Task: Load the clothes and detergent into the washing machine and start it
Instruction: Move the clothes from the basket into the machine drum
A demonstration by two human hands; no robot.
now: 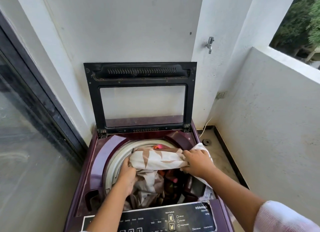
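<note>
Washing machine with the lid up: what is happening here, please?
A person is loading laundry. The left hand and the right hand both grip a white cloth with brown leaves, over the drum of the purple washing machine. The lid stands open. Other clothes lie in the drum. No hand is on the control panel.

Control panel [147, 214]: WhiteMagic, Speedy, Heavy, Delicate, Wash, Rinse

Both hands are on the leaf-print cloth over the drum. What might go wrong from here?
1. One end of the leaf-print cloth lies over the right edge of the opening, past the right hand; it may get caught when the lid shuts.
2. The cloth sits bunched high over the drum, gripped by the left hand; unless pushed down, the load could wash unevenly.
</note>
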